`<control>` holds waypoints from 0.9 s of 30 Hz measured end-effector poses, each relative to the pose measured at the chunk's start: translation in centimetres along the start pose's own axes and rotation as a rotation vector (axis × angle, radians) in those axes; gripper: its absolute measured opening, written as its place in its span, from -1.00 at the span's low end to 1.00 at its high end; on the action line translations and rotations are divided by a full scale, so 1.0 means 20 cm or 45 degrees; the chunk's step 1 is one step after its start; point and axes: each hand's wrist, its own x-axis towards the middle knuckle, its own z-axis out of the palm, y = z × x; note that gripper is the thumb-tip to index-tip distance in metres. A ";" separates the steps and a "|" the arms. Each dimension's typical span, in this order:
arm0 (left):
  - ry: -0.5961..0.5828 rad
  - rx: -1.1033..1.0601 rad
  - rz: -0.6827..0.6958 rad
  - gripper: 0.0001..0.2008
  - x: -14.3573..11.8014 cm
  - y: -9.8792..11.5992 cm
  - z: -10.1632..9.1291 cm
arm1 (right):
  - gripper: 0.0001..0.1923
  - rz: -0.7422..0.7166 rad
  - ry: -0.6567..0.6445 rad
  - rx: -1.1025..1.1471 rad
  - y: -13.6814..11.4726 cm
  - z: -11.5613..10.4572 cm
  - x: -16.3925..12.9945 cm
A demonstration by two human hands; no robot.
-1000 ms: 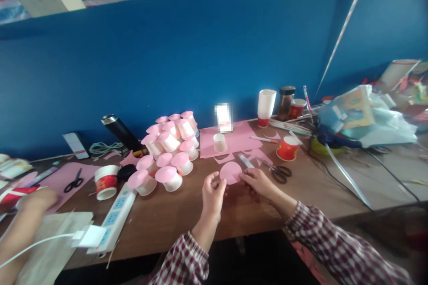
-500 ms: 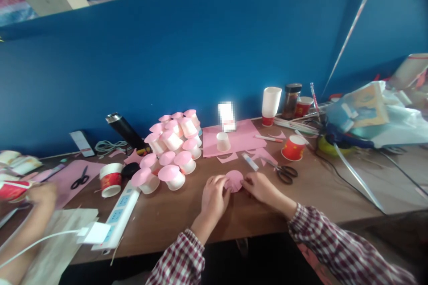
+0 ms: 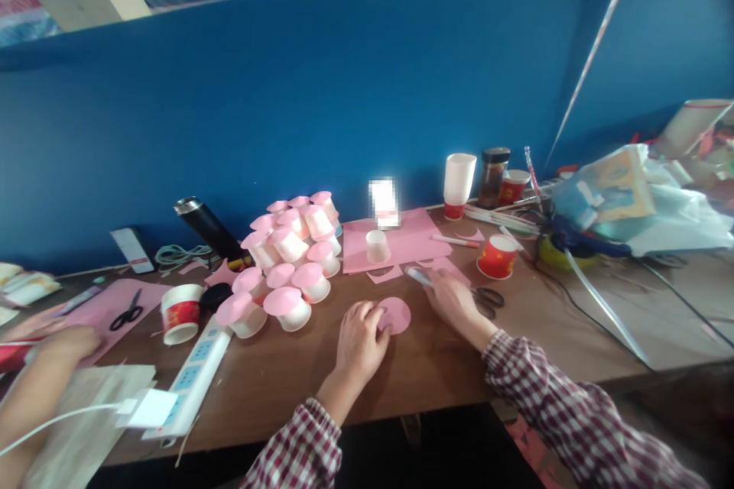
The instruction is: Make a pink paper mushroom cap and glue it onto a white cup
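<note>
A pink paper disc [image 3: 397, 314] lies on the brown table [image 3: 298, 374]. My left hand [image 3: 358, 340] rests on the disc's left edge, fingers curled over it. Farther back to the right, my right hand [image 3: 453, 298] reaches over a small white glue stick [image 3: 417, 275] lying on pink scraps; its fingers touch the stick, though whether they grip it is unclear. Black-handled scissors [image 3: 487, 298] lie just right of that hand. Both sleeves are red-and-white plaid.
A heap of white cups with pink lids [image 3: 290, 256] stands left of the disc. Pink sheets [image 3: 401, 241] carry a small white cup [image 3: 377, 246]. A red cup [image 3: 496, 256], power strip [image 3: 192, 378], black flask [image 3: 209, 228] and another person's arm [image 3: 40, 378] are nearby.
My right hand left the disc and moved back-right to the glue stick. The disc went from held up between both hands to lying flat under my left hand.
</note>
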 end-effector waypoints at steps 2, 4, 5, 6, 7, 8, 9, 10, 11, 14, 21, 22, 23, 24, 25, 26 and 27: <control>0.038 -0.001 0.023 -0.69 0.00 0.01 -0.03 | -0.78 -0.030 -0.014 0.051 0.00 -0.03 -0.01; 0.098 0.002 0.057 -0.60 0.01 0.02 -0.07 | -0.79 -0.087 -0.067 0.166 -0.02 -0.08 -0.04; 0.135 0.013 0.081 -0.54 0.01 0.04 -0.09 | -0.76 -0.124 -0.119 0.257 -0.03 -0.10 -0.06; 0.169 0.031 0.121 -0.47 0.02 0.05 -0.11 | -0.73 -0.142 -0.192 0.440 -0.04 -0.13 -0.09; 0.162 0.060 0.186 -0.42 0.03 0.06 -0.14 | -0.72 -0.149 -0.275 0.610 -0.05 -0.16 -0.12; 0.120 0.102 0.248 -0.41 0.04 0.08 -0.16 | -0.74 -0.159 -0.338 0.725 -0.07 -0.18 -0.14; 0.075 0.147 0.314 -0.46 0.05 0.09 -0.18 | -0.76 -0.165 -0.378 0.788 -0.08 -0.20 -0.17; 0.042 0.188 0.374 -0.56 0.06 0.11 -0.19 | -0.78 -0.175 -0.415 0.810 -0.09 -0.22 -0.19; 0.005 0.222 0.413 -0.67 0.07 0.12 -0.20 | -0.80 -0.187 -0.448 0.804 -0.10 -0.23 -0.21; -0.094 0.283 0.478 -0.80 0.07 0.15 -0.23 | -0.84 -0.215 -0.497 0.719 -0.12 -0.27 -0.24; -0.106 0.394 0.557 -0.83 0.04 0.18 -0.29 | -0.81 -0.353 -0.486 0.602 -0.17 -0.34 -0.24; -0.104 0.401 0.565 -0.86 0.04 0.18 -0.31 | -0.80 -0.383 -0.479 0.558 -0.18 -0.35 -0.25; -0.102 0.402 0.572 -0.88 0.04 0.18 -0.32 | -0.79 -0.421 -0.471 0.496 -0.20 -0.36 -0.25; -0.096 0.397 0.584 -0.89 0.03 0.18 -0.33 | -0.79 -0.463 -0.464 0.418 -0.22 -0.37 -0.26; -0.090 0.390 0.601 -0.90 0.03 0.19 -0.33 | -0.79 -0.508 -0.468 0.336 -0.24 -0.37 -0.27; -0.088 0.386 0.623 -0.89 0.03 0.20 -0.34 | -0.78 -0.545 -0.481 0.256 -0.26 -0.38 -0.28; -0.091 0.389 0.645 -0.88 0.02 0.21 -0.34 | -0.78 -0.570 -0.495 0.177 -0.28 -0.38 -0.29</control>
